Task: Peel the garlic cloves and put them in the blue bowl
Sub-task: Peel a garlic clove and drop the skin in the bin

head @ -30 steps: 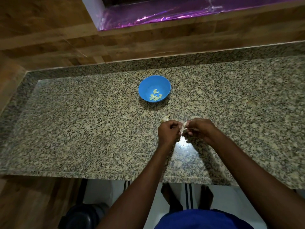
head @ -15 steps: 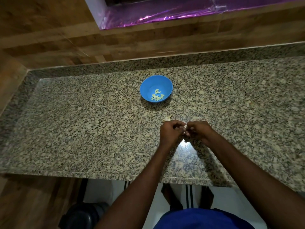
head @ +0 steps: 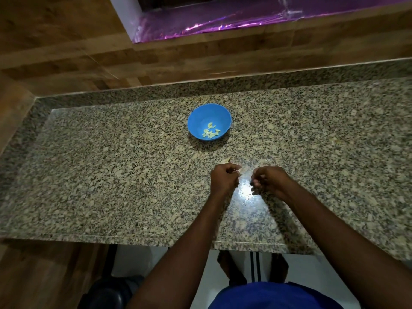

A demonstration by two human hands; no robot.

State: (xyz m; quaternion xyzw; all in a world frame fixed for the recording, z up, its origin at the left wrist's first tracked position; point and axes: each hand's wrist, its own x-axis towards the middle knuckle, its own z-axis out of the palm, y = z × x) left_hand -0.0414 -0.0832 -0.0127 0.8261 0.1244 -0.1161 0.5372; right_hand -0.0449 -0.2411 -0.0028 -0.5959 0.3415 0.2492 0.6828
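The blue bowl (head: 195,117) stands on the granite counter beyond my hands, with several peeled garlic cloves (head: 210,133) in its bottom. My left hand (head: 224,180) has its fingers curled and pinches a thin pale piece of garlic skin (head: 237,170) at the fingertips. A short gap to its right, my right hand (head: 268,180) is curled round a small garlic clove, of which only a pale bit shows under the fingers. Another pale garlic piece (head: 225,161) lies on the counter just beyond my left hand.
The granite counter (head: 111,175) runs wide to left and right, with a raised back edge and a wooden wall behind. Its front edge is near my forearms. A dark round object (head: 107,295) sits on the floor at lower left.
My hands were joined on one garlic piece and have now pulled apart, the right hand drawing away to the right. The bowl has not moved.
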